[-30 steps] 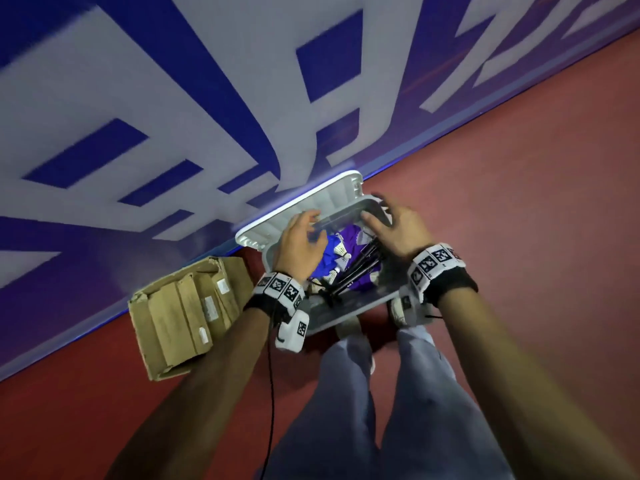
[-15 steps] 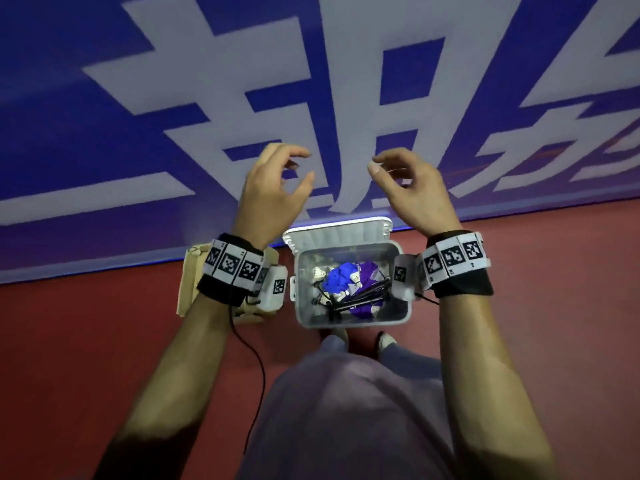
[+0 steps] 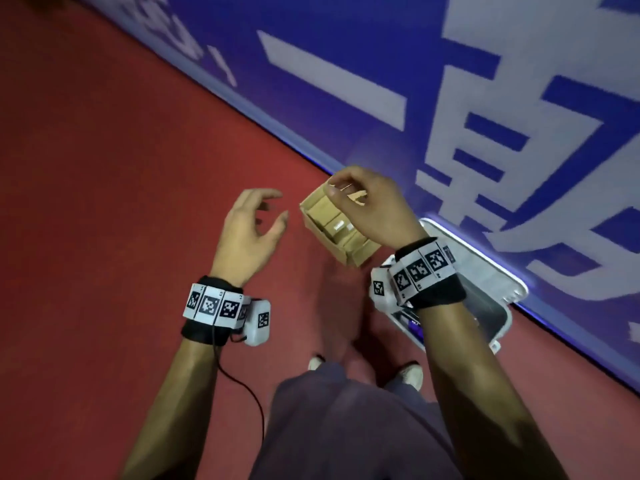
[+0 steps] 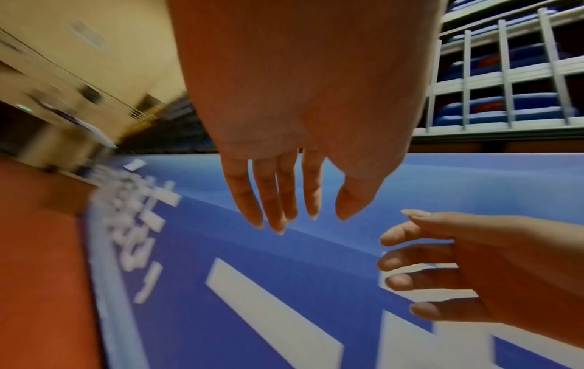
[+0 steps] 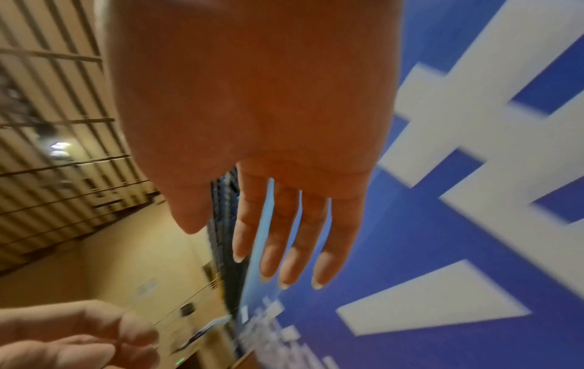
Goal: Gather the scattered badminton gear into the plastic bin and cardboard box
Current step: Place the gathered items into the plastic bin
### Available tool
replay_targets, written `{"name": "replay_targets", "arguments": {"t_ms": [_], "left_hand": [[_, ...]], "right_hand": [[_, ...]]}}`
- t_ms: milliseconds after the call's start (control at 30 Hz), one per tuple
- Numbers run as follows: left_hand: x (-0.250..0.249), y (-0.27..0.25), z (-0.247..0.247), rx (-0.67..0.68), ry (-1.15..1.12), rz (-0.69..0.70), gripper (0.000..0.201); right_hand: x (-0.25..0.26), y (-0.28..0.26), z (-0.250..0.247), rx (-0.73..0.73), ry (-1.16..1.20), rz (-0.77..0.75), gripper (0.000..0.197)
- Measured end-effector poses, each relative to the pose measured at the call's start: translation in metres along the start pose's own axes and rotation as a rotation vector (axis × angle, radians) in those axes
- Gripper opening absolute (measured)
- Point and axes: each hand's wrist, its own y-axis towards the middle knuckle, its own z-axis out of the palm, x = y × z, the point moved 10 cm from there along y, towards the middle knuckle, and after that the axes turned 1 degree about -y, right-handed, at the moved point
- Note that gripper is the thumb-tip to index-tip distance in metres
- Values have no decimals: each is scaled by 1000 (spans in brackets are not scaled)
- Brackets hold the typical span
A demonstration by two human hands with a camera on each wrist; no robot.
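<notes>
The cardboard box lies on the red floor by the wall, with its flaps open. To its right stands the grey plastic bin; its white lid is tipped back against the wall, and my right forearm hides its contents. My right hand hovers over the box's far corner with loosely curled fingers and holds nothing. My left hand hangs over bare floor left of the box, also empty. In the wrist views the left hand and the right hand show relaxed fingers.
A blue wall banner with large white characters runs diagonally behind the box and bin. The red floor stretches to the left. My white shoes stand just in front of the bin. A black cable hangs from my left wrist.
Both hands left the bin's rim, rose and shifted left. The view swung left, so the box is now under my right hand and the bin is at the right.
</notes>
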Motion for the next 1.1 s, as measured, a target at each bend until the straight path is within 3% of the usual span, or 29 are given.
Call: {"name": "replay_targets", "arguments": {"t_ms": [233, 433, 567, 800, 1100], "left_hand": [[136, -159, -162, -328, 30, -351, 28], [236, -338, -290, -567, 66, -610, 30], [273, -455, -361, -690, 131, -761, 31], [304, -627, -409, -907, 178, -1036, 35], [328, -763, -446, -1139, 237, -1358, 45]], "right_hand": [[113, -10, 229, 419, -7, -233, 16], [214, -74, 441, 707, -34, -375, 19], [276, -130, 560, 875, -3, -447, 17], [328, -246, 719, 1199, -10, -583, 21], [399, -362, 896, 1577, 107, -668, 20]]}}
